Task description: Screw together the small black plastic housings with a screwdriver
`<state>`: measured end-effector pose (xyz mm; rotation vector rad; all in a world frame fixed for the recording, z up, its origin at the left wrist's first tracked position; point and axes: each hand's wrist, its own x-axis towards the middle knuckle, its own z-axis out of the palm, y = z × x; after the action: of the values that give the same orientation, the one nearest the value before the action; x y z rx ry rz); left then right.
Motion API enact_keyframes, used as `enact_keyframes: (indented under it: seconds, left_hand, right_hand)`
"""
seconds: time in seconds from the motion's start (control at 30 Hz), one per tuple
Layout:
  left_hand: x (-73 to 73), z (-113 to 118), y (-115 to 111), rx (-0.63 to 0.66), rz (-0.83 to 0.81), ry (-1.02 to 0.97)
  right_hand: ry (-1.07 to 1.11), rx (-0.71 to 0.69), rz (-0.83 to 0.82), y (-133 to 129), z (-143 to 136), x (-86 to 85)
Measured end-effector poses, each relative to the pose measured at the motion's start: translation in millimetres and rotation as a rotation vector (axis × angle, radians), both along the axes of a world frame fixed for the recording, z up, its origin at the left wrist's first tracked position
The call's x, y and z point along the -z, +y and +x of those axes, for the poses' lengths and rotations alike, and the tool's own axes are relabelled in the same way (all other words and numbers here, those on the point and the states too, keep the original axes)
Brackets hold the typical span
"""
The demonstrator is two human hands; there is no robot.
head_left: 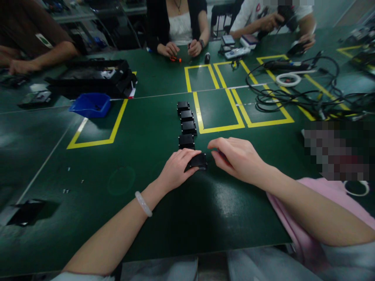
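My left hand (177,168) is closed around a small black rectangular block (200,160), thumb on its near side and fingers over its far side. The block rests on the green table and has small shiny bits at its corners. Just right of it, my right hand (238,159) hovers with curled fingers, the index finger and thumb tips close together. Anything tiny between those tips is too small to make out. Beyond my left hand, several similar black blocks run away from me in a row, the nearest block (186,141) almost touching my fingers.
A blue tray (91,106) stands at the left before a long black case (90,78). Tangled black cables (295,89) lie at the right. Yellow tape (222,128) marks rectangles on the table. A dark flat piece (27,212) lies near left. Several people sit across.
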<state>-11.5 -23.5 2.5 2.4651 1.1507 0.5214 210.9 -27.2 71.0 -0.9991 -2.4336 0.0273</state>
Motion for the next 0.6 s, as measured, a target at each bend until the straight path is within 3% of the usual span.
enact_keyframes:
  seconds: [0.6]
  left_hand:
    - [0.0, -0.3, 0.1, 0.003, -0.008, -0.011]
  right_hand:
    - [-0.019, 0.033, -0.019, 0.0, 0.4, -0.2]
